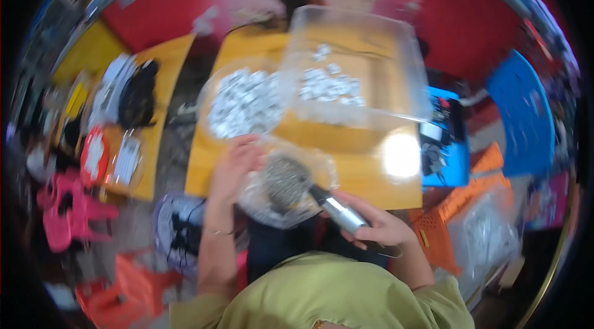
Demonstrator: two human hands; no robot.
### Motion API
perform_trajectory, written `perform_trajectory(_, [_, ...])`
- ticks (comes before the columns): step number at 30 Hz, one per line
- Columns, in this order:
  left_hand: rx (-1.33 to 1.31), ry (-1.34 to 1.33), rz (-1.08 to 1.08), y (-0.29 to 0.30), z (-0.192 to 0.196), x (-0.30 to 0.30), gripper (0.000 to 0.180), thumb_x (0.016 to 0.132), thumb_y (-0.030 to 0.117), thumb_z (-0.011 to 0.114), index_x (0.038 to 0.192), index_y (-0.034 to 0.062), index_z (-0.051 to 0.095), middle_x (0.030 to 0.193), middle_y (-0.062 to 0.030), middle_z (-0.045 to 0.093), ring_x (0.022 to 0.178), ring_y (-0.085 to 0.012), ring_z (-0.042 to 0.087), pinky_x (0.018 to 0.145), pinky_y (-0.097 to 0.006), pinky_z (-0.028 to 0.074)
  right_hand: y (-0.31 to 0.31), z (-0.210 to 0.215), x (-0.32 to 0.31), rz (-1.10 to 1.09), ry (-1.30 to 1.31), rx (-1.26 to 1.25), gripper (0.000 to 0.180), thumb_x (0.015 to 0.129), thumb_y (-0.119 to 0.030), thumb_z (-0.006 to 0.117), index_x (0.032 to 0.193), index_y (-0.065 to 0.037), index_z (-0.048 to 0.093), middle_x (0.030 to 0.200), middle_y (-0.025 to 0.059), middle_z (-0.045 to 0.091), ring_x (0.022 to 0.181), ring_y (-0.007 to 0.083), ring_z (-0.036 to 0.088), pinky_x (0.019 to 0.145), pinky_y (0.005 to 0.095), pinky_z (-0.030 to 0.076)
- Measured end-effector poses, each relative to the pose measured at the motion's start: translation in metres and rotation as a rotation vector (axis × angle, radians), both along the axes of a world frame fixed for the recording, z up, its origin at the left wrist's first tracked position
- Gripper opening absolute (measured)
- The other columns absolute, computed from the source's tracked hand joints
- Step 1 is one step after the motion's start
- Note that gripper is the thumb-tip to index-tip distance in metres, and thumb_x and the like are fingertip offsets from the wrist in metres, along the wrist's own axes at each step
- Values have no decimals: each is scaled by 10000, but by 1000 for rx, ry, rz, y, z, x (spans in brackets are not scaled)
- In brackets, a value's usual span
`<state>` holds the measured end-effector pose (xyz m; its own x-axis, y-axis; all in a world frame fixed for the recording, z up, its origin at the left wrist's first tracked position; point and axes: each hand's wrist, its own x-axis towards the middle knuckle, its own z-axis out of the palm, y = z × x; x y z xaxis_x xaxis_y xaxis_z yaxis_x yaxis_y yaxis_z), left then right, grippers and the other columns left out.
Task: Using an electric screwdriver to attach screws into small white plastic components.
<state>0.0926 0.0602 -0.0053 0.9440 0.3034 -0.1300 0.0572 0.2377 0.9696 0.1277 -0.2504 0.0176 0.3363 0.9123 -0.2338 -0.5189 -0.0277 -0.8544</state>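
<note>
Right hand (380, 227) grips silver cylindrical tool (342, 213), black end angled over clear bag (252, 204) of small metal bits (284, 185). Left hand (241, 157) at bag's left rim, likely steadying it; pinch or mere touch, can't tell. Bag at yellow table's (356, 143) near edge, probably for reach. Beyond, round tray (205, 99) and clear bin (416, 85) pen in white pieces (244, 105).

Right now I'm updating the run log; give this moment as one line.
left hand: at clear bag, grey bits inside | right hand: gripping silver tool | white pieces: in tub, bin
</note>
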Motion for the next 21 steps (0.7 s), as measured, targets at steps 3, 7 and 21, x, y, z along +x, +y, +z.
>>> perform_trajectory(3, [275, 36, 175, 43, -5, 15, 237, 848, 91, 606, 1062, -6, 577, 895, -70, 615, 754, -107, 582, 679, -235, 489, 0, 3, 1, 79, -66, 33, 727, 898, -249, 562, 1473, -191, 122, 1071, 76, 489, 683, 103, 491, 578, 208, 443])
perform_trajectory(7, [993, 1, 95, 88, -41, 43, 265, 757, 58, 669, 1008, 11, 600, 914, -69, 623, 744, -136, 565, 677, -265, 470, 2, -9, -4, 97, -137, 113, 747, 902, -316, 552, 1477, -210, 87, 886, 30, 463, 733, 94, 477, 559, 218, 443])
perform_trajectory(21, [1375, 189, -163, 75, -40, 76, 260, 702, 65, 675, 957, 38, 636, 855, -133, 672, 796, -299, 642, 717, -372, 498, -10, -12, -4, 93, -166, 110, 745, 903, -344, 534, 1477, -224, 75, 892, 38, 455, 736, 105, 487, 538, 218, 451])
